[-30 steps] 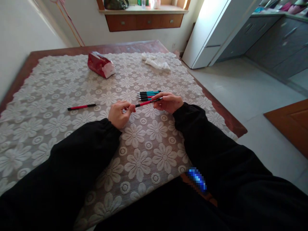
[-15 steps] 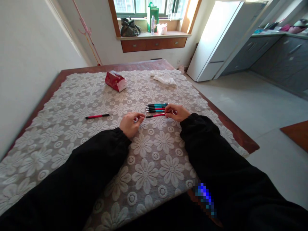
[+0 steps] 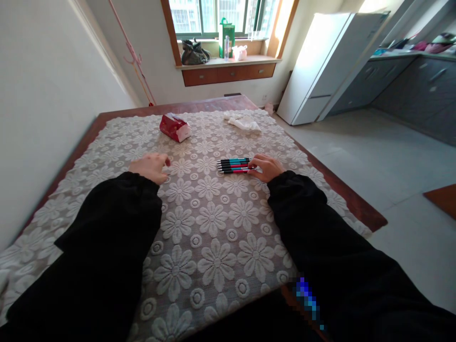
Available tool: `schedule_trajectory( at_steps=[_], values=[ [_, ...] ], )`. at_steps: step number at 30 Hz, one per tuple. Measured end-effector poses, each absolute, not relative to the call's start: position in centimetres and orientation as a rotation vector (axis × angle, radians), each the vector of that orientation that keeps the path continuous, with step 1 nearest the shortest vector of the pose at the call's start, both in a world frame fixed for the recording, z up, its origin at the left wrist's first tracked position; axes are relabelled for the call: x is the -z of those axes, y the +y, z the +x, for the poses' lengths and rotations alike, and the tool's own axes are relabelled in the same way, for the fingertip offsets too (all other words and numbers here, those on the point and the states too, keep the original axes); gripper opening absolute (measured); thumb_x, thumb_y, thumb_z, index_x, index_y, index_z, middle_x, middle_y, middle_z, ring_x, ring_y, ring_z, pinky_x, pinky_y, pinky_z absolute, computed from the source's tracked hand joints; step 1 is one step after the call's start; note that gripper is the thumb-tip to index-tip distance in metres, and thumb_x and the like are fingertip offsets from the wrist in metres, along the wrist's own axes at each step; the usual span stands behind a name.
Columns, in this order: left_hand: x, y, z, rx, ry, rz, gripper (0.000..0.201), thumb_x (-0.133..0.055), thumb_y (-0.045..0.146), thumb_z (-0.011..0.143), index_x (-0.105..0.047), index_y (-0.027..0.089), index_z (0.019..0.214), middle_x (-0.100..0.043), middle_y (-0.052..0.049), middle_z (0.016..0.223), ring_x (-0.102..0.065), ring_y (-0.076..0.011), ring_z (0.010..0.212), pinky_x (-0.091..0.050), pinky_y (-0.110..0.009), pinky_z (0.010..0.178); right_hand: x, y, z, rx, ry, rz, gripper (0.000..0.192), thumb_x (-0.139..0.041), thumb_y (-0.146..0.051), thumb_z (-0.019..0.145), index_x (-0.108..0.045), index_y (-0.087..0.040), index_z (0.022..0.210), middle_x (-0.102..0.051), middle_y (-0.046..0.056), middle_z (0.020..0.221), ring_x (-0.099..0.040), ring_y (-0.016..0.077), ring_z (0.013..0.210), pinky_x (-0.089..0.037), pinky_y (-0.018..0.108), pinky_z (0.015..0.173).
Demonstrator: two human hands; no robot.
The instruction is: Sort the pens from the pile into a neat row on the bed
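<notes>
Several black-tipped pens (image 3: pixel 233 164), teal and red, lie side by side on the white lace tablecloth (image 3: pixel 213 223). A red pen (image 3: pixel 237 171) lies at the near edge of that row. My right hand (image 3: pixel 268 167) rests on the cloth with its fingertips pinching this pen's right end. My left hand (image 3: pixel 149 166) lies far to the left, palm down with curled fingers, over the spot where a lone red pen lay. That pen is hidden under the hand. Both arms wear black sleeves.
A red tissue pack (image 3: pixel 174 127) and a crumpled white tissue (image 3: pixel 244 122) lie at the far end of the wooden table (image 3: pixel 342 199). A wall runs along the left. A white fridge (image 3: pixel 320 66) and grey cabinets stand to the right across the tiled floor.
My right hand has laid the red pen down against the row of pens. My left hand has let go of its tip and moved left, onto the lone red pen. The view has tilted up.
</notes>
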State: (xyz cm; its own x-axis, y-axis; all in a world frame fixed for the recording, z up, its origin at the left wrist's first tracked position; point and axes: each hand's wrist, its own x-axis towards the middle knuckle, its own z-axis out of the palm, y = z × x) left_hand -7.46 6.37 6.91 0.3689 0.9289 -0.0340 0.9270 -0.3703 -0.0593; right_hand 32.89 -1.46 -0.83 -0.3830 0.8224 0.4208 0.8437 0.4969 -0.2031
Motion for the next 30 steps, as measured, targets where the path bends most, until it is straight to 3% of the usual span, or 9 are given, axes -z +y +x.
schedule_trajectory(
  at_steps=[3, 6, 12, 15, 18, 24, 27, 30],
  values=[
    [-7.2, 7.3, -8.8, -0.357, -1.885, -2.549, 0.034, -0.07, 0.03, 0.075, -0.065, 0.019, 0.107, -0.068, -0.014, 0.116, -0.061, -0.0372, 0.108, -0.048, -0.04, 0.083, 1.2, -1.3, 33.1, 0.057, -2.281, -1.349, 0.013, -0.063, -0.033, 0.092, -0.069, -0.02, 0.091, -0.063, 0.006, 0.091, -0.058, 0.0199, 0.083, -0.044, 0.031, 0.074],
    [-6.7, 7.8, -9.1, -0.561, -1.958, -2.534, 0.029, -0.067, 0.036, 0.078, -0.065, 0.019, 0.102, -0.07, -0.013, 0.112, -0.063, -0.0348, 0.105, -0.048, -0.037, 0.08, 1.3, -1.2, 33.1, 0.063, -2.288, -1.323, 0.013, -0.062, -0.031, 0.093, -0.071, -0.022, 0.09, -0.062, 0.005, 0.09, -0.058, 0.0195, 0.083, -0.045, 0.031, 0.075],
    [-6.6, 7.6, -8.8, -0.56, -1.98, -2.49, 0.021, -0.059, 0.029, 0.085, -0.065, 0.021, 0.104, -0.072, -0.011, 0.111, -0.065, -0.0318, 0.104, -0.047, -0.035, 0.075, 0.9, -1.6, 32.6, 0.112, -2.271, -1.294, 0.015, -0.059, -0.03, 0.094, -0.071, -0.022, 0.095, -0.063, 0.006, 0.091, -0.059, 0.0194, 0.083, -0.047, 0.031, 0.073],
    [-8.2, 6.4, -8.0, -0.296, -1.933, -2.593, 0.024, -0.057, 0.029, 0.088, -0.065, 0.022, 0.11, -0.073, -0.009, 0.107, -0.067, -0.0308, 0.099, -0.048, -0.036, 0.076, 0.8, -1.7, 32.5, 0.103, -2.268, -1.272, 0.019, -0.054, -0.026, 0.095, -0.071, -0.022, 0.089, -0.064, 0.006, 0.089, -0.059, 0.0195, 0.082, -0.047, 0.031, 0.073],
    [-10.1, 4.4, -6.3, 0.219, -1.8, -2.886, 0.03, -0.058, 0.032, 0.088, -0.062, 0.023, 0.116, -0.073, -0.007, 0.1, -0.069, -0.0264, 0.089, -0.052, -0.037, 0.078, 0.6, -1.8, 32.3, 0.038, -2.213, -1.233, 0.02, -0.053, -0.025, 0.094, -0.072, -0.022, 0.089, -0.066, 0.006, 0.088, -0.06, 0.0194, 0.08, -0.047, 0.031, 0.072],
    [-10.4, 1.9, -2.8, 1.333, -1.802, -3.24, 0.033, -0.072, 0.037, 0.077, -0.058, 0.017, 0.099, -0.071, -0.008, 0.086, -0.069, -0.0214, 0.075, -0.056, -0.031, 0.063, -0.2, -2.4, 30.9, -0.129, -1.907, -1.19, 0.018, -0.054, -0.026, 0.095, -0.071, -0.021, 0.091, -0.064, 0.002, 0.078, -0.054, 0.0143, 0.063, -0.045, 0.029, 0.063],
    [-8.1, 2.4, -1.8, 1.566, -1.909, -3.295, 0.034, -0.075, 0.036, 0.073, -0.055, 0.017, 0.092, -0.07, -0.006, 0.08, -0.069, -0.0209, 0.073, -0.055, -0.03, 0.059, -0.1, -2.2, 31.1, -0.099, -1.922, -1.21, 0.016, -0.054, -0.022, 0.092, -0.069, -0.021, 0.088, -0.064, 0.002, 0.077, -0.053, 0.015, 0.065, -0.044, 0.03, 0.065],
    [-5.1, 2.8, -1.0, 1.478, -1.983, -3.401, 0.033, -0.074, 0.036, 0.07, -0.055, 0.016, 0.089, -0.068, -0.004, 0.073, -0.066, -0.0179, 0.067, -0.052, -0.027, 0.056, 0.2, -1.6, 32.7, -0.049, -2.05, -1.243, 0.014, -0.054, -0.016, 0.085, -0.067, -0.02, 0.086, -0.063, 0.003, 0.078, -0.053, 0.0168, 0.07, -0.044, 0.031, 0.07]
  ],
)
